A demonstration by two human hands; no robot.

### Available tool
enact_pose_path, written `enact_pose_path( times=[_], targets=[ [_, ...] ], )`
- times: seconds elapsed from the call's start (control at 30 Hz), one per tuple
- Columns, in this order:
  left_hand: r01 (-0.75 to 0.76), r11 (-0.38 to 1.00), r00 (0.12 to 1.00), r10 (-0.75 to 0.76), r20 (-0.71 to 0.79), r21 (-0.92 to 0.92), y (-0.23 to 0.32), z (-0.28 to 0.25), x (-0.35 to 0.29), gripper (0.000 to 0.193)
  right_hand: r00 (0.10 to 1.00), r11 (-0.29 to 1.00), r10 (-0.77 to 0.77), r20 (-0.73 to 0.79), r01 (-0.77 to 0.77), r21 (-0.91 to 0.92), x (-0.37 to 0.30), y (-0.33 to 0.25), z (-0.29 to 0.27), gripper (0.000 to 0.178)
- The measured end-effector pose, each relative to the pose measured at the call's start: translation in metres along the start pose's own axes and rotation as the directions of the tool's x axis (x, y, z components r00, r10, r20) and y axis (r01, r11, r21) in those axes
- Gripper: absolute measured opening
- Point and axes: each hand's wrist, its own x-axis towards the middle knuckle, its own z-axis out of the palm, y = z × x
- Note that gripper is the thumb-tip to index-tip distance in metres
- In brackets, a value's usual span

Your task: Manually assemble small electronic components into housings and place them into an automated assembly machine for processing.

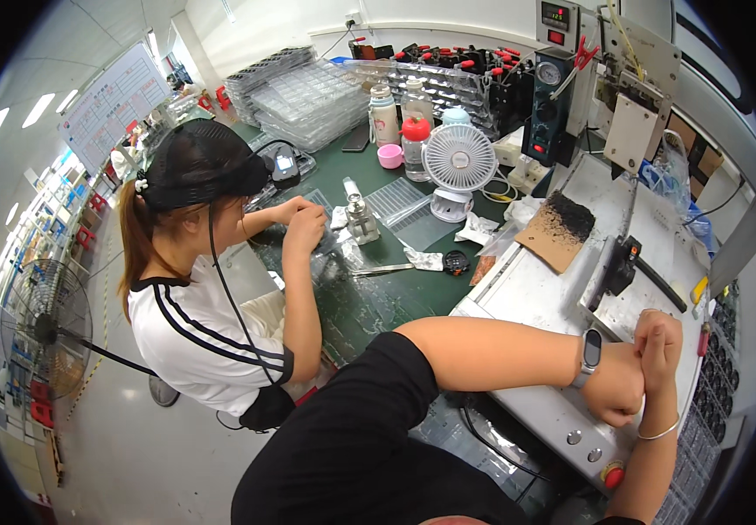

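The left hand (614, 391), below a grey-banded watch (592, 350), curls into a fist; the right hand (659, 343), fingers folded, overlaps it. Whether either holds anything, I cannot tell. Just beyond lies a black block with a bar handle (624, 268) on the scuffed white machine bed (561, 284). A green worktop (334, 168) adjoins, above smooth grey floor (159, 459), bearing a transparent red-lidded bottle (414, 150) and stacked clear plastic trays (303, 98), contents indistinct.
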Motion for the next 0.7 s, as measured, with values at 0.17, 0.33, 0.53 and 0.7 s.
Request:
enact_pose_path(
  times=[0.17,0.33,0.53,0.7],
  targets=[
    [-0.005,1.000,1.000,0.005,0.010,0.010,0.006,-0.006,-0.005,0.026,0.999,0.999,0.033,0.016,-0.033,-0.003,0.001,-0.006,0.004,0.053],
    [-0.034,0.999,0.999,0.034,0.004,0.007,0.009,-0.007,-0.004,0.026,0.998,0.996,0.058,0.012,-0.056,-0.075,0.002,-0.019,0.005,0.051],
    [-0.025,0.999,0.999,0.026,0.018,-0.035,0.004,-0.007,-0.004,0.026,0.997,0.991,0.068,0.031,-0.064,-0.116,0.005,-0.020,0.003,0.048],
    [-0.004,0.998,0.997,0.009,0.083,-0.060,0.008,-0.018,0.000,0.027,0.995,0.989,0.086,0.044,-0.080,-0.126,0.008,-0.024,0.001,0.043]
  ],
)
